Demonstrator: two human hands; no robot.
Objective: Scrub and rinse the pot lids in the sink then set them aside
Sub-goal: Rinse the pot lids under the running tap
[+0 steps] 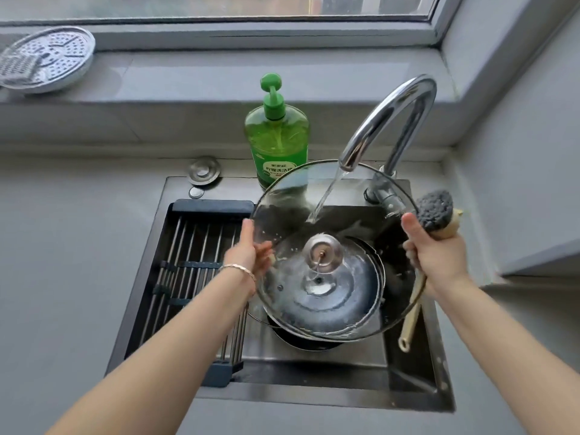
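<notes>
Over at ten o'clock, on the sill (pixel 219 73), lies a perforated tray (pixel 47 59). At nine o'clock a rack (pixel 188 277) spans the left part of the sink (pixel 314 368). The left hand (pixel 248 249) grips the lid (pixel 288 208) by its left rim, thumb on top, fingers curled behind the glass. The lid hangs tilted above the sink at centre, over a dark pot (pixel 301 342), with water from the tap (pixel 392 120) striking its upper face. A bottle (pixel 277 142) stands at twelve o'clock on the surface (pixel 78 246). At three o'clock the right hand (pixel 433 249) clenches a brush (pixel 436 211) by its handle, at the lid's right rim.
</notes>
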